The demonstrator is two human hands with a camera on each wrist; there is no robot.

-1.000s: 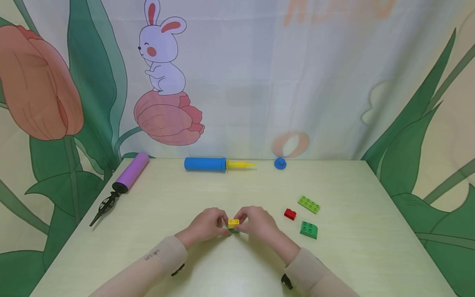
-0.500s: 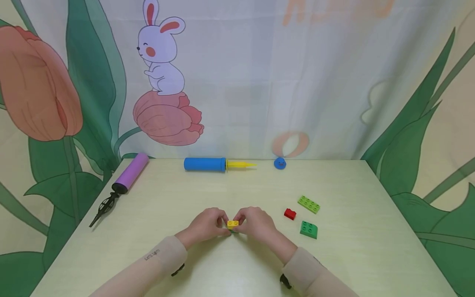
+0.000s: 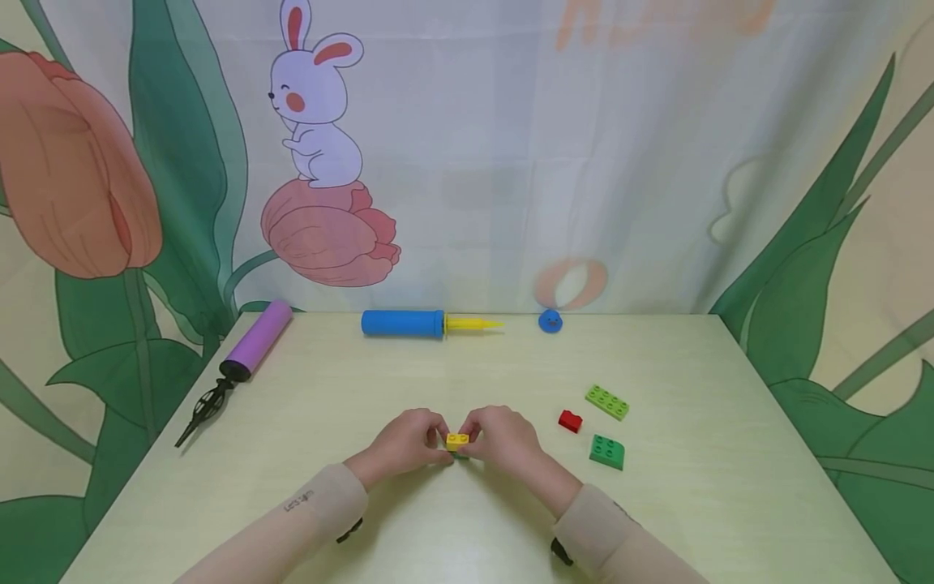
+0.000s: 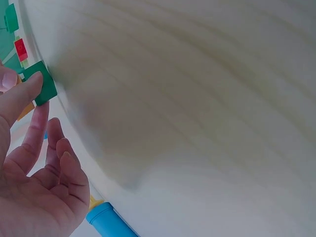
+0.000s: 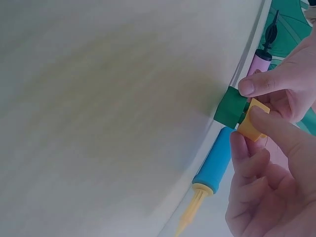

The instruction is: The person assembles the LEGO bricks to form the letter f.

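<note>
Left hand [image 3: 403, 443] pinches green brick [image 5: 230, 107], right hand [image 3: 507, 438] pinches yellow brick [image 5: 251, 123] just above it, over the tabletop [image 3: 438, 375]. Green studs [image 5: 244, 114] show between; joining judged incomplete. Red brick [image 3: 571, 421], lime brick [image 3: 607, 402], second green brick [image 3: 607, 453] lie loose, rightward.

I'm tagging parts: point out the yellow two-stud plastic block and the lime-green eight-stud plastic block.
Yellow two-stud plastic block [image 3: 457, 439]: head view, studded top.
Lime-green eight-stud plastic block [image 3: 607, 402]: head view, studded top.
</note>
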